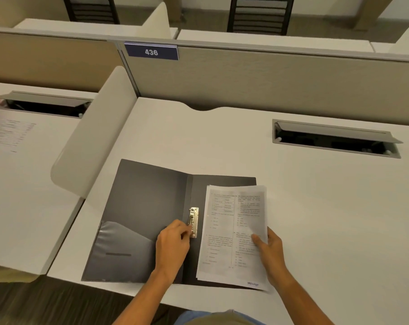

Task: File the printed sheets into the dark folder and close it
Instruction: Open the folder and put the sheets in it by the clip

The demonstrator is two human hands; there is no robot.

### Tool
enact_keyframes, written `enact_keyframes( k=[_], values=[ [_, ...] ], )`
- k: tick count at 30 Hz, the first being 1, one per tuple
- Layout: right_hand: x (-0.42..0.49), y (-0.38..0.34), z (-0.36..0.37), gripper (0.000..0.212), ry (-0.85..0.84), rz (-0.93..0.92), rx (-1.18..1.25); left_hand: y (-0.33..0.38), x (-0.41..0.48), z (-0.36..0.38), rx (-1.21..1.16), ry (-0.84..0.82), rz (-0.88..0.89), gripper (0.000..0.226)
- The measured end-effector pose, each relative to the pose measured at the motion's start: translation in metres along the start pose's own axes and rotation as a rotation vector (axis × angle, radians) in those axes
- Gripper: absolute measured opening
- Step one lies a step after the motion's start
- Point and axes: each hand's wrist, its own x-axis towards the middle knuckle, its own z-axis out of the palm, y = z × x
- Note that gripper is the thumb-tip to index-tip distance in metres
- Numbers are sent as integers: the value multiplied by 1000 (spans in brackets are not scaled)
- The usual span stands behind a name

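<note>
- At the metal clip (194, 222), the left hand (173, 248) is seen with its fingertips (186, 227) pinched on the clip's lower half, the thumb and forefinger closed against the metal.
- On the other side, the right hand (270, 253) is clamped on the sheets (234, 233), with the thumb laid on top of the printed face and the remaining fingers hidden beneath the right edge.
- Between the two hands, the sheets are held just beside the clip, their left edge close to it but not shown under it; whether paper and metal touch cannot be told.
- Small punched holes are faintly seen along the left margin of the sheets, and the stack is slightly fanned at its top right corner.
- Under both hands, the folder (142, 207) is laid open and flat, with the clip fixed beside its spine on the right half, which is mostly covered by the sheets.
- On the left half of the folder, a glossy pocket (121, 252) is seen across the lower part, just beside the left wrist.
- Beneath the folder, a pale desk (316, 219) is seen, with the folder's near edge close to the desk's front edge.
- Further back, a cable slot (335, 139) is set into the desk at the right, well apart from the folder.
- Beyond the desk, a partition carries a blue plate (151, 51) marked 436.
- Left of a curved divider (93, 137), a blurred printed page (11, 134) lies on the neighbouring desk.
</note>
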Motion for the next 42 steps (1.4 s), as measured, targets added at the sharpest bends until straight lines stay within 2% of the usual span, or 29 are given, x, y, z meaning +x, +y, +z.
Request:
enact_keyframes(
  k=[7,12,15,18,21,25,30,34,42],
  values=[
    [0,-1,1,28,9,-9,-20,12,58,-12,22,54,81,13],
    [-1,-2,2,28,21,-13,-36,21,96,-11,115,-22,91,14],
    [-2,-4,3,28,26,-14,-41,17,105,-10,128,-62,67,23],
    [-3,-6,4,27,35,-2,-45,11,99,-16,37,-49,-5,37],
    [-4,-10,4,26,42,34,-19,8,72,-26,-53,-37,-82,31],
    [-7,-23,2,28,32,57,33,8,11,-31,-102,-139,-125,27],
    [-4,-41,8,30,-2,47,63,13,-47,-27,-67,-324,-161,64],
    [-1,-52,21,32,-21,56,49,13,-61,-20,-30,-389,-152,94],
    [3,-57,29,31,-36,112,5,-1,-60,-16,113,-380,-84,106]
  ],
)
